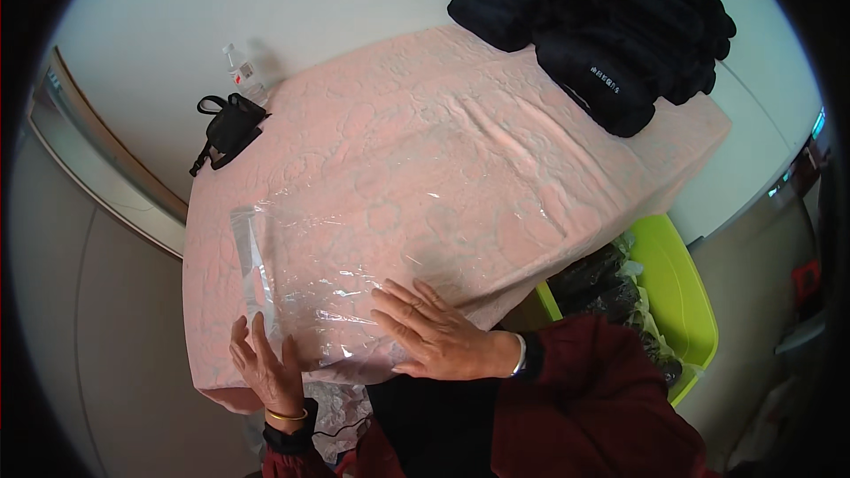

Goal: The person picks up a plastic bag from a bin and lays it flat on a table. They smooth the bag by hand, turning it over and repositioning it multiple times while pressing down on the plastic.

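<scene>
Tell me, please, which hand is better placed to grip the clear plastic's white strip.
Probably the left hand, which is close to the white strip; the right hand lies farther right.

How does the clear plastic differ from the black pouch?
The plastic is see-through and shiny, while the pouch is black and opaque.
The plastic is spread flat and wide; the pouch is much smaller and bulky, with straps.
The left hand and right hand are at the plastic, but neither is near the pouch.
Both are on the pink cloth, the pouch at its edge.
</scene>
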Demonstrator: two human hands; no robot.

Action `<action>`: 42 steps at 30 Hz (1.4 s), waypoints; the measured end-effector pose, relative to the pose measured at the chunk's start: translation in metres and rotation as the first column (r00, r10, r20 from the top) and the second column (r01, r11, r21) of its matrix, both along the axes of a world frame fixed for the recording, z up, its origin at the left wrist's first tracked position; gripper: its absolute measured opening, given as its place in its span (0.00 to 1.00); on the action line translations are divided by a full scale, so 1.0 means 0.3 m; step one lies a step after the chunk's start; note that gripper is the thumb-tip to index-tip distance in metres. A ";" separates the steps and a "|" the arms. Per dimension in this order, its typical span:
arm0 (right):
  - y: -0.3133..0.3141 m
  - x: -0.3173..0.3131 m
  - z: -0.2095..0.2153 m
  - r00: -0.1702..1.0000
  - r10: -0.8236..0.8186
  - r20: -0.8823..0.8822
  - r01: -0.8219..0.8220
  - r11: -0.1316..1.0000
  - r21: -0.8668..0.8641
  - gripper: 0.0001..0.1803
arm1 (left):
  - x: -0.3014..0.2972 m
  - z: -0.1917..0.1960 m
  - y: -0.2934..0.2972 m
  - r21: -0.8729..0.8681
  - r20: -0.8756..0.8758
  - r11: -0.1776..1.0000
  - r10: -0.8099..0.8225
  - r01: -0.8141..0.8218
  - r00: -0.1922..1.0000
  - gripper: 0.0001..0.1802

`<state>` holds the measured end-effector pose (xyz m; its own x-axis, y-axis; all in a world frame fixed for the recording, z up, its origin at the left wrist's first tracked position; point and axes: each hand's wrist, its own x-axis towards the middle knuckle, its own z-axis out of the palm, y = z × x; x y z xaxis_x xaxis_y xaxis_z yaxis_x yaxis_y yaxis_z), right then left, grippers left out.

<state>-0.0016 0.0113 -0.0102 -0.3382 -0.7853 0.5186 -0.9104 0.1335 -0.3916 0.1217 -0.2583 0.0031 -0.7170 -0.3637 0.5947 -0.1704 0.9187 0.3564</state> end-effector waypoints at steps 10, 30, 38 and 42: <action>-0.073 -0.051 -0.044 0.995 -0.041 -0.092 0.060 0.975 0.214 0.54 | -0.120 -0.024 0.212 0.011 0.338 0.926 -0.359 0.378 0.870 0.38; 0.426 -0.395 0.026 0.926 -0.356 -0.123 0.377 0.868 0.322 0.42 | 0.030 -0.009 -0.136 -0.103 0.541 0.988 -0.041 0.114 0.840 0.51; 0.453 -0.309 0.014 0.887 -0.425 -0.179 0.461 0.832 0.310 0.42 | 0.094 -0.026 -0.119 -0.084 0.516 0.995 0.005 0.044 0.857 0.49; 0.395 -0.245 0.046 0.873 -0.434 -0.223 0.480 0.847 0.229 0.42 | 0.115 -0.014 -0.065 -0.251 0.471 0.967 0.165 -0.048 0.866 0.48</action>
